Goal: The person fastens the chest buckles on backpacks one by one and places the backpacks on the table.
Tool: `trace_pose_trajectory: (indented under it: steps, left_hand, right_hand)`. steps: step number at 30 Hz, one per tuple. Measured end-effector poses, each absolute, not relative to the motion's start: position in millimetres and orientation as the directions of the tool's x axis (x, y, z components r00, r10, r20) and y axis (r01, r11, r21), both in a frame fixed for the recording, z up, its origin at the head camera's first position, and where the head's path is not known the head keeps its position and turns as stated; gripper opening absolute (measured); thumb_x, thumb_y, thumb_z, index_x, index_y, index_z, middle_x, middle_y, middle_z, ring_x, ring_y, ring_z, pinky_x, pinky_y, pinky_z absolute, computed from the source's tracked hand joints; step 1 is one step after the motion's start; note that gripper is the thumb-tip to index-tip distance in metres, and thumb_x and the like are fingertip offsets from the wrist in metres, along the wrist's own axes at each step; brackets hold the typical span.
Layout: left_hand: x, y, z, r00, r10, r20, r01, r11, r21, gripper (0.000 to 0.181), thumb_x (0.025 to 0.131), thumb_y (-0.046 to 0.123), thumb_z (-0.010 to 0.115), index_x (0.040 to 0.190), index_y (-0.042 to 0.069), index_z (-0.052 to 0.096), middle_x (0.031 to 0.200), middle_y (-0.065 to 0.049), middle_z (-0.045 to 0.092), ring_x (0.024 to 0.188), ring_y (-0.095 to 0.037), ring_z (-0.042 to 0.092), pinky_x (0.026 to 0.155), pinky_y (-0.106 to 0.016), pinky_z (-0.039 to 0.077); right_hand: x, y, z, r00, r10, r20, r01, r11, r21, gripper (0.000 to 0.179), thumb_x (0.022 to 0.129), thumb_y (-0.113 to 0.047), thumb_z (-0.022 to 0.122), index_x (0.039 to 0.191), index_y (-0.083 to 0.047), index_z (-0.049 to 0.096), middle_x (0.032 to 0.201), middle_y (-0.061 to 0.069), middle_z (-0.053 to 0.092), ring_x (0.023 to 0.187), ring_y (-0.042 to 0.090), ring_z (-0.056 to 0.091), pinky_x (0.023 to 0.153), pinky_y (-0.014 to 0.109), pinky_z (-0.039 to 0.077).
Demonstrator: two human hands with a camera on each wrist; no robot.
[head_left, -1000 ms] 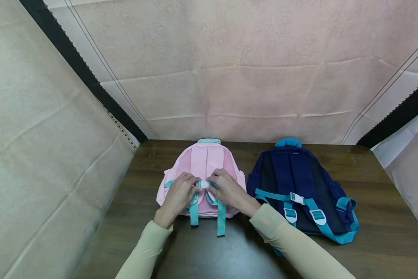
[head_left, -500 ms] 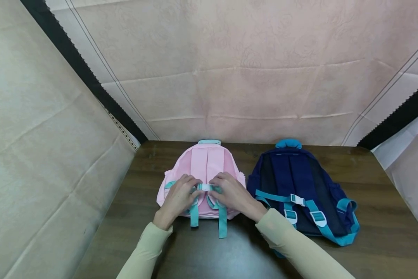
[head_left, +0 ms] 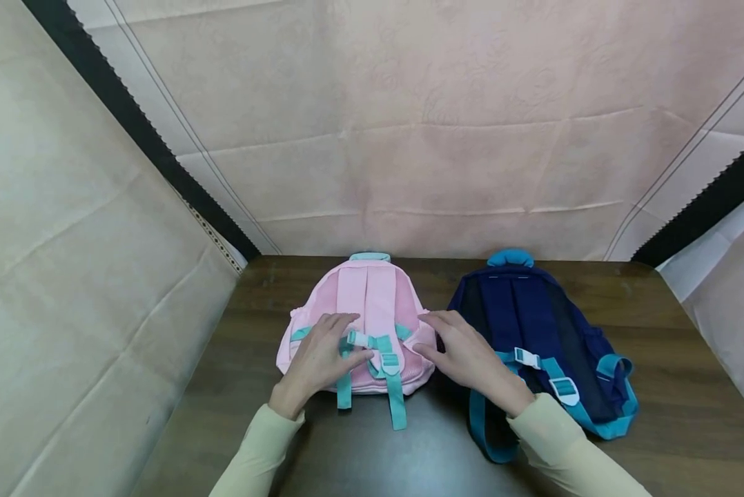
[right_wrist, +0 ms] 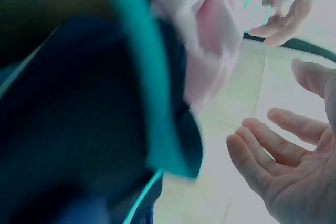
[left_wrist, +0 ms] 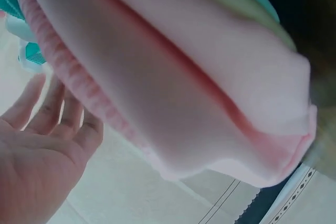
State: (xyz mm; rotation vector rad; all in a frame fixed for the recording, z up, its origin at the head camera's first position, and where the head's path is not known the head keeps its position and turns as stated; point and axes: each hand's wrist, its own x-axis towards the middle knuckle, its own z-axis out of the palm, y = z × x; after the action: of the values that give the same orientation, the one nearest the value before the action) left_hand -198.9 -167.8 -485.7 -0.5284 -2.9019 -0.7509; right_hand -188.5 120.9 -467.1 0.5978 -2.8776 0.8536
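Observation:
A small pink backpack (head_left: 381, 290) lies with its shoulder straps facing up. Across its lower half a white buckle (head_left: 361, 339) joins the teal straps (head_left: 395, 404). My left hand (head_left: 316, 355) hovers over the bag's left side, fingers and thumb extended on either side of the buckle's left end. In the left wrist view those fingers (left_wrist: 55, 111) are loosely bent beside the pink fabric. My right hand (head_left: 468, 355) is spread between the pink bag's right edge and the navy backpack (head_left: 530, 297). Nothing is in its fingers (right_wrist: 278, 148) in the right wrist view.
Both bags lie on a dark wooden table (head_left: 235, 421) against a pale cloth backdrop (head_left: 459, 186). The navy bag's blue strap (head_left: 477, 421) loops toward the front, under the right forearm. Another white buckle (head_left: 526, 357) fastens its straps.
My right hand has let go of the pink bag's buckle strap and moved right, fingers spreading. My left hand has loosened its fingers near the buckle. The buckle and right adjuster now show.

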Motion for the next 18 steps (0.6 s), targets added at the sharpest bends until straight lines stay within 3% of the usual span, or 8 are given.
trace_pose_trajectory:
  steps: [4, 8, 13, 18]
  left_hand:
    - [-197.6, -170.0, -486.7, -0.935, 0.301, 0.188, 0.355, 0.825, 0.44, 0.097, 0.086, 0.064, 0.083, 0.164, 0.019, 0.045, 0.17, -0.011, 0.046, 0.154, -0.037, 0.045, 0.12, -0.066, 0.049]
    - [-196.9, -173.6, -487.1, -0.935, 0.281, 0.219, 0.349, 0.84, 0.415, 0.103, 0.084, 0.069, 0.077, 0.168, 0.023, 0.038, 0.178, -0.01, 0.033, 0.16, -0.041, 0.034, 0.119, -0.075, 0.043]
    - [-195.6, -179.0, -488.9, -0.929, 0.268, 0.256, 0.352, 0.854, 0.383, 0.1, 0.085, 0.072, 0.072, 0.167, 0.023, 0.041, 0.179, -0.011, 0.032, 0.162, -0.041, 0.032, 0.122, -0.076, 0.038]
    - [-195.3, -183.6, -490.9, -0.923, 0.274, 0.27, 0.358, 0.868, 0.344, 0.098, 0.085, 0.071, 0.071, 0.165, 0.021, 0.043, 0.179, -0.013, 0.032, 0.162, -0.041, 0.032, 0.127, -0.075, 0.033]
  right_hand:
    - [-185.7, 135.9, -469.4, -0.93, -0.307, 0.203, -0.367, 0.816, -0.446, 0.073, 0.099, -0.042, 0.081, 0.157, -0.006, 0.056, 0.155, 0.022, 0.063, 0.141, 0.041, 0.061, 0.109, 0.06, 0.059]
    - [-181.7, 148.7, -471.7, -0.934, -0.286, 0.214, -0.35, 0.852, -0.39, 0.088, 0.098, -0.051, 0.079, 0.165, -0.007, 0.044, 0.166, 0.024, 0.051, 0.15, 0.046, 0.052, 0.117, 0.067, 0.05]
    - [-177.4, 164.9, -475.3, -0.937, -0.265, 0.23, -0.33, 0.888, -0.32, 0.097, 0.096, -0.062, 0.074, 0.168, -0.007, 0.04, 0.175, 0.025, 0.038, 0.157, 0.05, 0.043, 0.122, 0.073, 0.041]
    - [-176.6, 185.7, -480.5, -0.945, -0.241, 0.22, -0.295, 0.92, -0.257, 0.105, 0.094, -0.071, 0.071, 0.171, -0.009, 0.034, 0.18, 0.023, 0.027, 0.163, 0.049, 0.033, 0.13, 0.07, 0.031]
